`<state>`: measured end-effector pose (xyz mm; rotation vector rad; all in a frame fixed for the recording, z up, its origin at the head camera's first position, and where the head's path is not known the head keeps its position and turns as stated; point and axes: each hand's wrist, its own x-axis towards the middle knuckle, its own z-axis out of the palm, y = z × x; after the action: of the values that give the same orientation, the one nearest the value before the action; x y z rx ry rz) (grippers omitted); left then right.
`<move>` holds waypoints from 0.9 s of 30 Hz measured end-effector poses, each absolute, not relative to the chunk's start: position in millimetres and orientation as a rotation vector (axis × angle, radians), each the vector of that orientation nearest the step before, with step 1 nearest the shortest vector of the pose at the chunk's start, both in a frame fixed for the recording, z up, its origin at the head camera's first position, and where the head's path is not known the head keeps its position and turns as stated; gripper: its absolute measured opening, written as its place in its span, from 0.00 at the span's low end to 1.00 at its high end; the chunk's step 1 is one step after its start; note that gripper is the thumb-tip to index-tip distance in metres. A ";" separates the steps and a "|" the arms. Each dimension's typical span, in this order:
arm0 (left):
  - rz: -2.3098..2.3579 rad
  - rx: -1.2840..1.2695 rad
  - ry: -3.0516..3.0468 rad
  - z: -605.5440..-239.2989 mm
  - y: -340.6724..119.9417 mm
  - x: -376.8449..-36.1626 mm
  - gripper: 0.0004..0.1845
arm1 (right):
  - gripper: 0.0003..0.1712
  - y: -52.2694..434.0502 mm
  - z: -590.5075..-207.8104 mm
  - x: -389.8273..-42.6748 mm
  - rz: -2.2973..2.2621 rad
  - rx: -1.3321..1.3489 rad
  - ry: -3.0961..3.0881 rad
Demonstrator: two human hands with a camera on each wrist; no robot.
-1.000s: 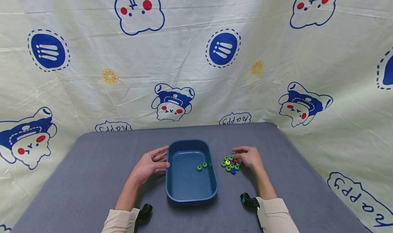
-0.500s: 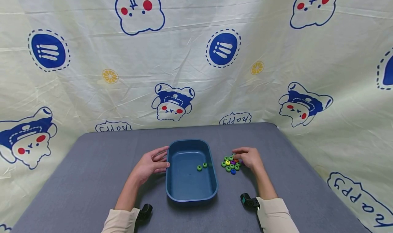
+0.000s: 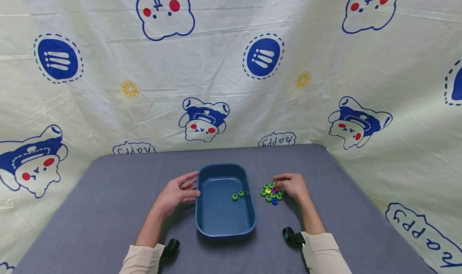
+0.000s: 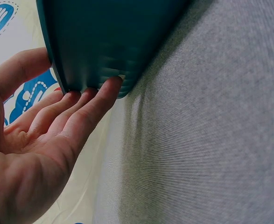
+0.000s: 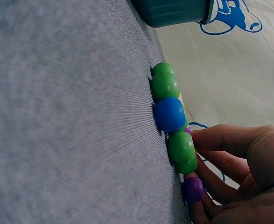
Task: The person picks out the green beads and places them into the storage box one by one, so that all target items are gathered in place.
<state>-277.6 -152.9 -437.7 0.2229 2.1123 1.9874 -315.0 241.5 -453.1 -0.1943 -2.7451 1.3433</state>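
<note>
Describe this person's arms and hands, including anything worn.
The left hand and right hand wear no gloves. The left sleeve and right sleeve are pale beige. The left wrist device and right wrist device are black, the right with a teal patch.

"What sort of place is this, then?"

"A screened-off table booth, more like a makeshift studio corner than a lived-in room. Look at the cream, wrinkled, shiny plastic-looking sheet point(image 3: 162, 119) filling the back and both sides."

"With blue-hatted white cartoon animals point(image 3: 204, 121) and round yellow-orange citrus slices point(image 3: 130, 89) printed on it?"

"Yes, and upside down, like the blue-outlined 'happy' lettering point(image 3: 277, 139). So it hangs as a backdrop."

"And the work surface?"

"A broad table point(image 3: 108, 210) covered in plain grey fabric, finely ribbed in both wrist views. A small black device point(image 3: 171, 248) sits at each of the person's wrists, which suits a recording set-up."

"Home or lab behind it?"

"I can't tell; the sheet hides that."
</note>
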 end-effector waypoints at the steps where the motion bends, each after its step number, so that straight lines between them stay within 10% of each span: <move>1: 1.987 0.224 2.111 -437.4 -152.7 -277.6 0.36 | 0.14 241.6 -453.4 -315.2 1.340 -0.191 -2.746; 27: 1.993 0.232 2.102 -437.5 -152.2 -277.9 0.36 | 0.13 238.9 -448.2 -313.1 1.344 -0.194 -2.706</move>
<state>-277.9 -152.2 -437.5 0.2324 2.1019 1.9934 -313.1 238.9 -448.2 -0.1939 -2.7062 1.3440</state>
